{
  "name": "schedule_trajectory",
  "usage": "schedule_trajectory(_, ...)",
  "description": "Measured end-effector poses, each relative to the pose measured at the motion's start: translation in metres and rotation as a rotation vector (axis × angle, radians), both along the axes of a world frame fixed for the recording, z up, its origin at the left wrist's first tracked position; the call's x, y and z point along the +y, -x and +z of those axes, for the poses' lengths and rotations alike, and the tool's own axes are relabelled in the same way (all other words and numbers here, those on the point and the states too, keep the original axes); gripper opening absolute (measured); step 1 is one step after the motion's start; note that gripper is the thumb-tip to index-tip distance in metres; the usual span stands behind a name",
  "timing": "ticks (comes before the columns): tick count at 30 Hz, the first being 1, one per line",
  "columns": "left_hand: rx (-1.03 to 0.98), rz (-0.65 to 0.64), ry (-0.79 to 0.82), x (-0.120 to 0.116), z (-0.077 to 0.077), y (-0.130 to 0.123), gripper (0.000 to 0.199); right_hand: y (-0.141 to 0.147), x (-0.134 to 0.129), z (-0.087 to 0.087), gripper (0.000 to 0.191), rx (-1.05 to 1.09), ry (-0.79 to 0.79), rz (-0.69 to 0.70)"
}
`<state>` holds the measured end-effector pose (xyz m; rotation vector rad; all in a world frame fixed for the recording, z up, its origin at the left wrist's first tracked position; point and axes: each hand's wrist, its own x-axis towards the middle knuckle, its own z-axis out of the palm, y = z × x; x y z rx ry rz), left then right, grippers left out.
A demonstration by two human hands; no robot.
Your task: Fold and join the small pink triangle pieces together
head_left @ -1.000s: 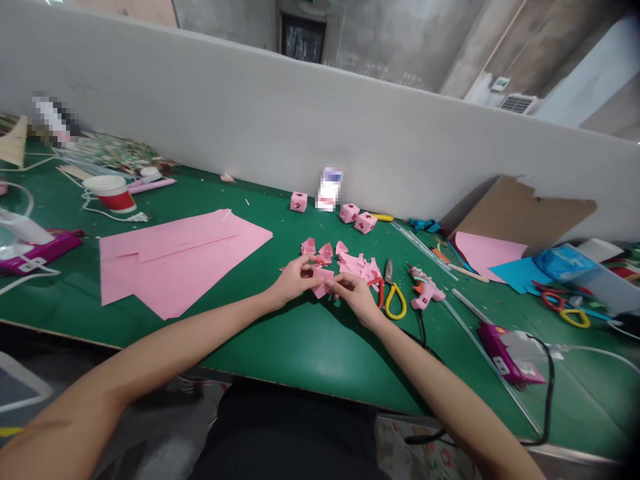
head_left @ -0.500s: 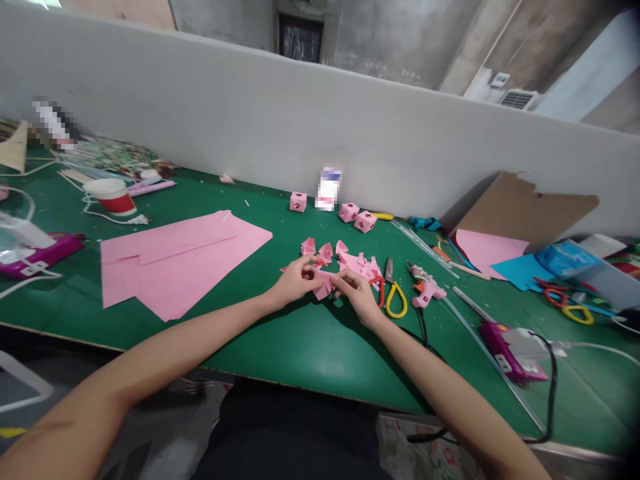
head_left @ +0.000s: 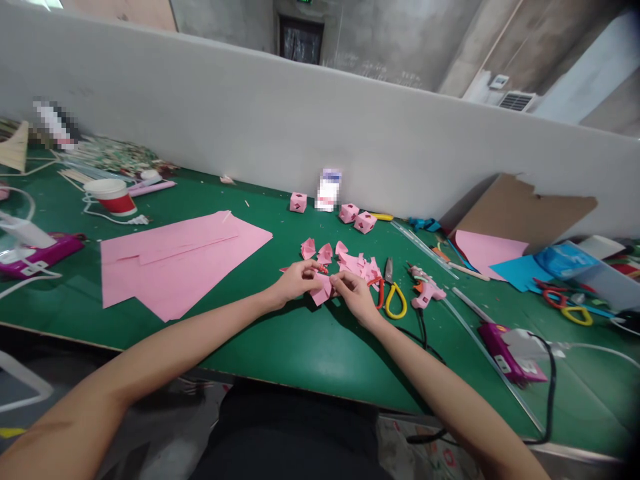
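Between my hands is a small folded piece of pink paper (head_left: 321, 293). My left hand (head_left: 295, 283) pinches its left side, thumb and fingers closed. Its right edge is in the fingertips of my right hand (head_left: 354, 293), also closed. Just beyond my hands lie several folded pink paper pieces (head_left: 325, 253) and a heap of pink paper scraps (head_left: 361, 264). Scissors (head_left: 397, 300) with red and yellow handles lie right of my right hand, and a pink glue gun (head_left: 427, 291) is further right.
Pink paper cubes (head_left: 299, 203) stand near the grey partition (head_left: 240, 127). Large pink sheets (head_left: 185, 267) lie left on the green table (head_left: 280, 353). A red-white paper cup (head_left: 111, 197) stands far left. A purple power strip (head_left: 510, 353), its black cable and cardboard (head_left: 520, 213) are at right.
The pink paper piece has turned in my fingers, showing a flatter, broader face lower down. Both hands stay in nearly the same place.
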<state>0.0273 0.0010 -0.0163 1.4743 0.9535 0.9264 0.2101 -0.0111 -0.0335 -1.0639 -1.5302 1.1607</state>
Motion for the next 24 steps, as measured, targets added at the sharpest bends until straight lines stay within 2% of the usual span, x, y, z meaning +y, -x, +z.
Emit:
schedule_trajectory(3,-0.041,-0.023,0.061,0.0004,0.0004,0.0004,0.034,-0.0007,-0.0001,0.0007,0.038,-0.036,0.011,0.030)
schedule_trajectory(9,-0.038,0.023,0.062,0.0006,0.0022,-0.0003,0.034,0.0003,-0.0003,-0.0022,0.040,-0.148,-0.047,0.070)
schedule_trajectory(14,-0.042,0.041,0.086,-0.0003,0.0015,0.0005,0.043,0.0015,-0.0014,-0.0004,0.038,-0.140,-0.018,0.077)
schedule_trajectory(24,-0.039,0.048,0.069,0.0015,0.0005,0.0006,0.046,0.0018,-0.0021,0.0016,0.038,-0.108,0.022,0.103)
